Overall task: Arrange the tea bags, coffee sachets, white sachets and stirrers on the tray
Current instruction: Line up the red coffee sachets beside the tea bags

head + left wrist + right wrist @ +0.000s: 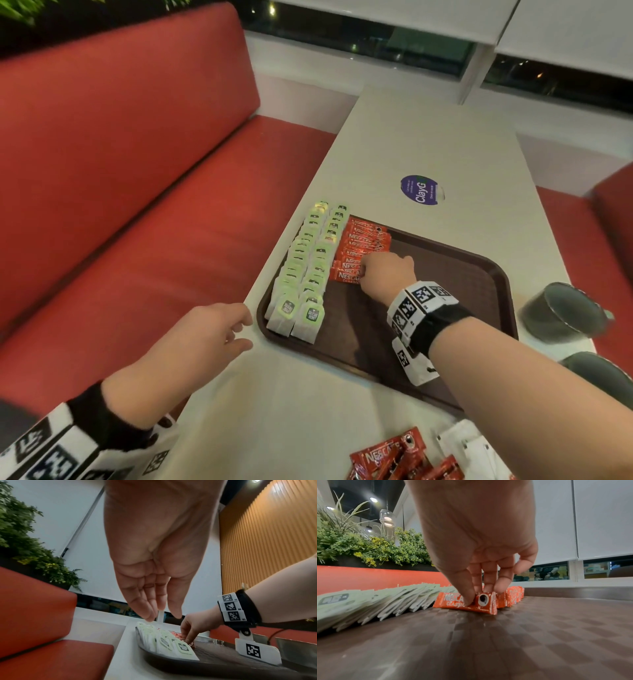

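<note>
The left hand [219, 329] hovers with slack, empty fingers beside the brown tray [479, 274]. On it lie two rows of green-tagged tea bags [305, 274], then red coffee sachets [359, 246] – the right hand [387, 274] pinches the nearest, printed "NESCAFÉ CLASSIC". A "ClayG" sticker [422, 190] sits on the table [428, 137].

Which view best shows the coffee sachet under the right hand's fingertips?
The right wrist view: the coffee sachet fills the centre, fingertips on it. In the head view the right hand partly covers it; the left wrist view shows only a small red sliver.
</note>
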A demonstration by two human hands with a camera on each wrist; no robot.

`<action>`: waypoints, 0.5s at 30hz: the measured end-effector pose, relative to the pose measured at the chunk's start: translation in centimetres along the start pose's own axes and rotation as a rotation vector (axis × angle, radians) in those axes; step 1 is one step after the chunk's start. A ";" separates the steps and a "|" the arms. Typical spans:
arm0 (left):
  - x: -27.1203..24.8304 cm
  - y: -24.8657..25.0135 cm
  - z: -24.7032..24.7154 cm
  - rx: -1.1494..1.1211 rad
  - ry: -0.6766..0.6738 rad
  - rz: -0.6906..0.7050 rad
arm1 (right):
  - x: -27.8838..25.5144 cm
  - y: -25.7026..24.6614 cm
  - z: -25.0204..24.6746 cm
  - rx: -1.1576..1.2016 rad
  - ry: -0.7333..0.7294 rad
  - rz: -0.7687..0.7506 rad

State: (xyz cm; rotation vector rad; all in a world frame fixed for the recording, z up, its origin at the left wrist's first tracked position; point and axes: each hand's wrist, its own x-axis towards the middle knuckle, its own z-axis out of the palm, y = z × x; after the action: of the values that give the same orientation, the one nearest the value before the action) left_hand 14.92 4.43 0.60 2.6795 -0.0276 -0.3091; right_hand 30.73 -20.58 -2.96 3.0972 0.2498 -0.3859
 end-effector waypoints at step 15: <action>-3.6 -0.5 -0.2 -0.112 0.088 -0.022 | -2.9 -0.1 -1.4 0.103 0.102 0.043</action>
State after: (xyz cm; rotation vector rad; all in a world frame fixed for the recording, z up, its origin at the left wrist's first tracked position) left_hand 11.45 5.17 1.33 2.5807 0.0440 -0.1937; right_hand 28.24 -20.91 -0.88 3.2222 0.1686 -0.2484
